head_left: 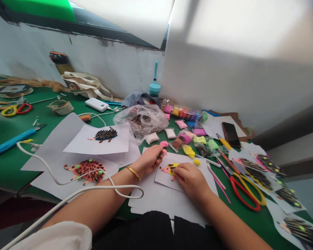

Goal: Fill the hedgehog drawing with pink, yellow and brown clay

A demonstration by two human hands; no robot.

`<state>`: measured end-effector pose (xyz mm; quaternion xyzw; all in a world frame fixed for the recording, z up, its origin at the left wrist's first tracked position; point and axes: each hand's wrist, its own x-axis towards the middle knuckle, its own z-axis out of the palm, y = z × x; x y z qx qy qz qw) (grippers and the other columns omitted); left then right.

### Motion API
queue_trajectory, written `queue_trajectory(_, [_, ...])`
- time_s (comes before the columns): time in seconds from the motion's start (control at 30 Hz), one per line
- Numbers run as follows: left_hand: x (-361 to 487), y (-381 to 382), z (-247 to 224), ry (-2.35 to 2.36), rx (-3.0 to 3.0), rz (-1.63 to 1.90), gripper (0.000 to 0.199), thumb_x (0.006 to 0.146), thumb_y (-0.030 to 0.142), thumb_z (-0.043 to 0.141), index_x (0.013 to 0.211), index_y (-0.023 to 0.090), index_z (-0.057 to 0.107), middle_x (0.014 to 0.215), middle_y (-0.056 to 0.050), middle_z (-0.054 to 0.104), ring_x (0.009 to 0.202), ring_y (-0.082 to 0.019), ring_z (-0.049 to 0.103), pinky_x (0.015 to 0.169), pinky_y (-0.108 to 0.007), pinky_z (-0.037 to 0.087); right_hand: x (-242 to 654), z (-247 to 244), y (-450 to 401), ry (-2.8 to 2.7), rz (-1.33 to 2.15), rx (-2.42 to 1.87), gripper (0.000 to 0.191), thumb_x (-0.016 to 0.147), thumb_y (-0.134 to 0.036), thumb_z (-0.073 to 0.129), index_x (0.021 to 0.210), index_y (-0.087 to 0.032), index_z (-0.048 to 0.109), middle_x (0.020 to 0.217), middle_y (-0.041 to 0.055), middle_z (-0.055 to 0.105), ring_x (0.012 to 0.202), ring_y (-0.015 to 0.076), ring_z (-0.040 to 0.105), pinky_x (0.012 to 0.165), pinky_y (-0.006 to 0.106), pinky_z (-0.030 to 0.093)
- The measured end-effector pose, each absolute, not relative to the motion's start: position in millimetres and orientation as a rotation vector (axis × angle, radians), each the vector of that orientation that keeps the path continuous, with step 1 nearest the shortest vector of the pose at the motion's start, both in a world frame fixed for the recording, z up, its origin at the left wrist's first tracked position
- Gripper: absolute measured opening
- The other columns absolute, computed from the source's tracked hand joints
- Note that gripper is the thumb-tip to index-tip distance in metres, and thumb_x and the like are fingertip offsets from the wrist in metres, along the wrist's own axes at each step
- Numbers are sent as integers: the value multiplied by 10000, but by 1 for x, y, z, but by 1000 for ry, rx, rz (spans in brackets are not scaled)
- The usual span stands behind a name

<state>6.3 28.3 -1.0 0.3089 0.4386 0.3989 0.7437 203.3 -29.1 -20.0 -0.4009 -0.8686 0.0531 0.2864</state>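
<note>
A small hedgehog picture point(166, 169), with a pink clay face and yellow clay back, lies on white paper in front of me. A dark seed shows on its back. My right hand point(193, 180) is over the hedgehog, its thumb and fingertips pinched together on the yellow part; whatever they hold is hidden. Left of the picture, my left hand point(150, 159) is curled around several dark sunflower seeds point(160, 155). Pink clay point(163, 143) shows just past its fingers. A plastic bag of seeds point(141, 121) sits behind.
Finished-looking hedgehog pictures lie left point(90, 171) and right point(259, 177). Red-and-yellow scissors point(246, 191), clay packets point(199, 132) and a phone point(231, 134) are on the right. A white cable point(94, 188) loops across my left forearm. A blue utility knife point(14, 141) lies far left.
</note>
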Motion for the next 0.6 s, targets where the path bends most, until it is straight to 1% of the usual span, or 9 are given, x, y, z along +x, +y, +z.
queue_trajectory(0.27, [7, 27, 2, 969, 692, 863, 322, 862, 427, 625, 764, 121, 615, 628, 35, 438, 424, -6, 311, 364, -114, 178, 202, -23, -28, -2357, 110, -1078, 227, 919, -148, 542, 798, -204, 727, 797, 68, 669, 761, 195, 593, 691, 315, 436])
queue_trajectory(0.6, [7, 28, 1, 976, 705, 855, 321, 850, 430, 638, 765, 122, 613, 630, 37, 432, 432, -10, 314, 373, -120, 181, 203, -29, -26, -2394, 90, -1080, 205, 881, -92, 566, 779, -194, 712, 779, 57, 647, 761, 191, 568, 703, 304, 402])
